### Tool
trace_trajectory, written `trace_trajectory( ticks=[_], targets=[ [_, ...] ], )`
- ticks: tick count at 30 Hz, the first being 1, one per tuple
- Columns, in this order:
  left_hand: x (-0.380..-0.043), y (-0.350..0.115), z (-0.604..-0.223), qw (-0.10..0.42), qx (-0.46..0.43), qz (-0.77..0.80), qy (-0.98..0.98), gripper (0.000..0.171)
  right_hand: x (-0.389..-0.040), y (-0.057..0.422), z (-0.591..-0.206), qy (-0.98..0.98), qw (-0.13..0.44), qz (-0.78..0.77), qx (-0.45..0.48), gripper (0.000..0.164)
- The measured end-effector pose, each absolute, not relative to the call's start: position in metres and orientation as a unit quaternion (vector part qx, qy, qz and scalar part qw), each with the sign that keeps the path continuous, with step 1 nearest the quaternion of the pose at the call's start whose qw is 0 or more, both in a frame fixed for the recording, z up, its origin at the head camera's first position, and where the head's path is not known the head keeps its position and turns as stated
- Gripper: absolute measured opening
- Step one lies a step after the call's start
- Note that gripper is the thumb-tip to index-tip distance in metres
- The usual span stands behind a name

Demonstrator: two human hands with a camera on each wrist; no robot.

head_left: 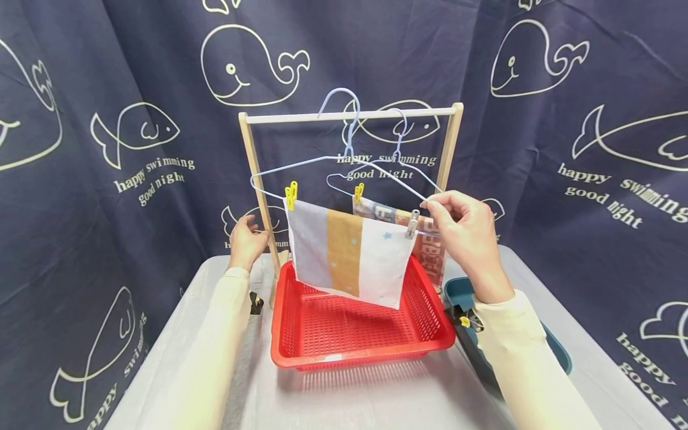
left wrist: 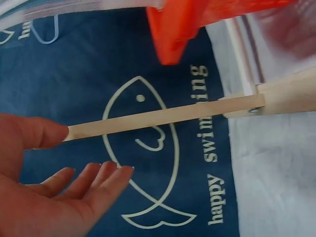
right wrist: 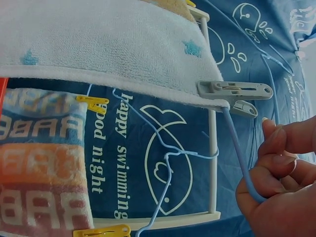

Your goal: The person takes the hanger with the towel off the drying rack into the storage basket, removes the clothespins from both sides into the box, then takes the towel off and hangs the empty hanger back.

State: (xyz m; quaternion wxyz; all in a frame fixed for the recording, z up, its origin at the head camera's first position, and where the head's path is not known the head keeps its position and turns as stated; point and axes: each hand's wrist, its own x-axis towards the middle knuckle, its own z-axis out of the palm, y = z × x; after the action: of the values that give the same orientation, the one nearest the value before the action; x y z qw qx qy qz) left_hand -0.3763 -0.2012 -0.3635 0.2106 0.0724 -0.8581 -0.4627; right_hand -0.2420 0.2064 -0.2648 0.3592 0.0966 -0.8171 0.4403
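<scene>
My right hand (head_left: 473,239) pinches the right end of a light blue wire hanger (head_left: 338,90). From that hanger hangs a small grey, tan and white towel (head_left: 344,251), held by a yellow clothespin (head_left: 291,196) at left and a grey clothespin (head_left: 412,224) at right. Its hook rises above the bar of a wooden-sided drying rack (head_left: 279,119); whether it bears on the bar I cannot tell. Beside the rack's left post, my left hand (head_left: 247,243) has fingers extended, its thumb at the post (left wrist: 163,116); contact is unclear.
Behind, a second blue hanger (head_left: 399,142) carries a patterned lettered towel (right wrist: 42,163) with yellow clothespins (right wrist: 102,231). A red basket (head_left: 362,356) stands under the front towel. To its right is a teal basket (head_left: 556,352), partly behind my right forearm. A whale-print curtain (head_left: 161,60) surrounds the table.
</scene>
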Motion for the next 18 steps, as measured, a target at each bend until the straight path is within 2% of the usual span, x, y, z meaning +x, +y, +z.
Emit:
trace_trajectory(
  ticks=[10,18],
  targets=[
    [-0.355,-0.209,-0.341,0.242,0.095,-0.472,-0.842,0.050,-0.242,0.210,-0.273,-0.818,0.350,0.449,0.088,0.018],
    [-0.329,-0.201,-0.309,0.273,0.081,-0.498,-0.819,0.041,-0.247,0.213,-0.286,-0.814,0.353,0.449,0.107,0.013]
  ],
)
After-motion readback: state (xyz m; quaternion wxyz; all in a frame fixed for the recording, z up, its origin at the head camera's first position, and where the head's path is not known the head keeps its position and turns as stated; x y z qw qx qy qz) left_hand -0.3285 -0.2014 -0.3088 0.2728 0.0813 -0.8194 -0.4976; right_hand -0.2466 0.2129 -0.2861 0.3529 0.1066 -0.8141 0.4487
